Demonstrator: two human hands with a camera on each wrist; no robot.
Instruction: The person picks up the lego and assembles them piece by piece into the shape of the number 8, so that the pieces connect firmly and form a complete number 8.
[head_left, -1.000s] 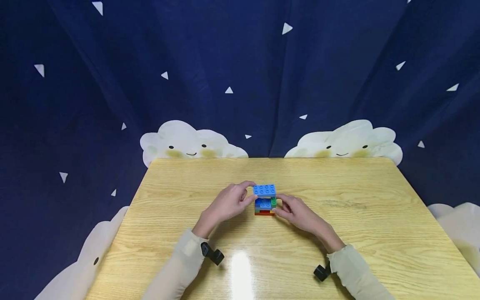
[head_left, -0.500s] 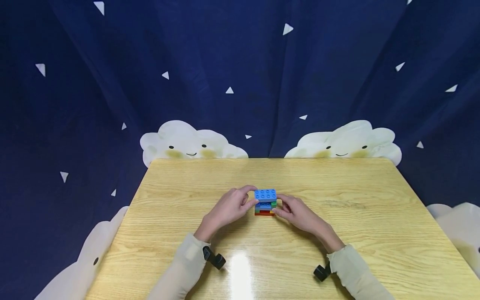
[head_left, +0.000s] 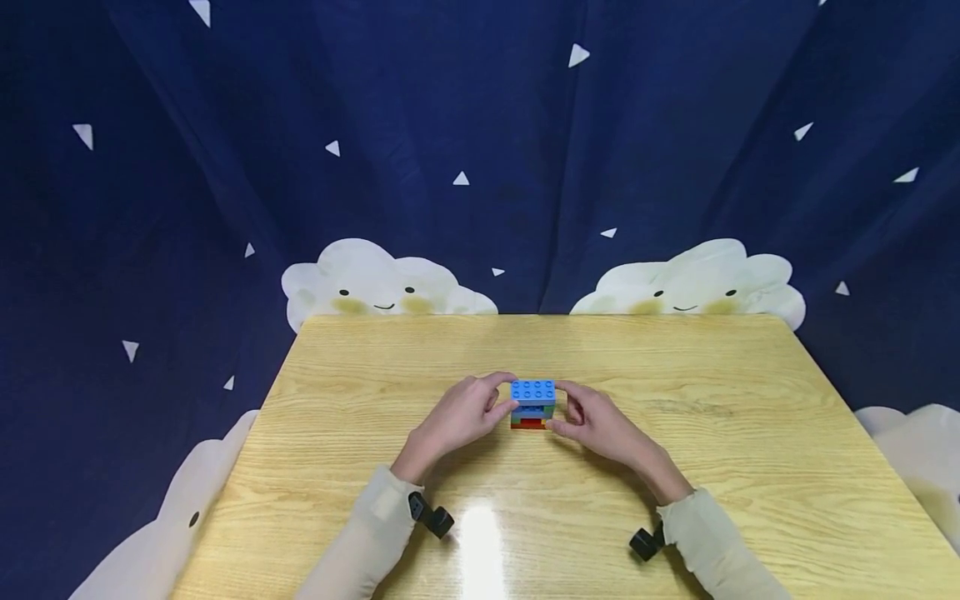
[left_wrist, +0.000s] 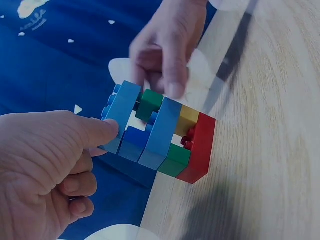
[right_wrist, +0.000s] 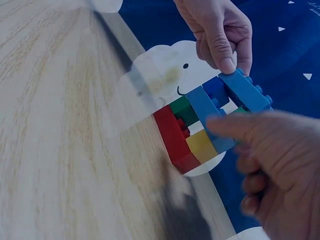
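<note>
Between both hands on the table stands a stack of toy building bricks. Its base is a red brick (left_wrist: 200, 147), under a small green brick (left_wrist: 175, 161) and a yellow brick (left_wrist: 188, 120). A light blue brick (left_wrist: 164, 131) bridges these, carrying a dark blue brick (left_wrist: 136, 142) and another green brick (left_wrist: 150, 103). My left hand (head_left: 467, 410) pinches one end of the top light blue brick (head_left: 533, 390); a narrow dark gap shows between that brick and the green one below. My right hand (head_left: 603, 427) grips the stack's right end, thumb in front, index finger behind.
The wooden table (head_left: 712, 400) spreads around the stack on all sides. Beyond its far edge hangs a dark blue curtain (head_left: 420, 100) with white clouds and triangles. A small black camera sits on each wrist.
My left hand has lowered the top light blue brick onto the stack and lined it up with the bricks below. My right index finger has risen slightly along the stack's end.
</note>
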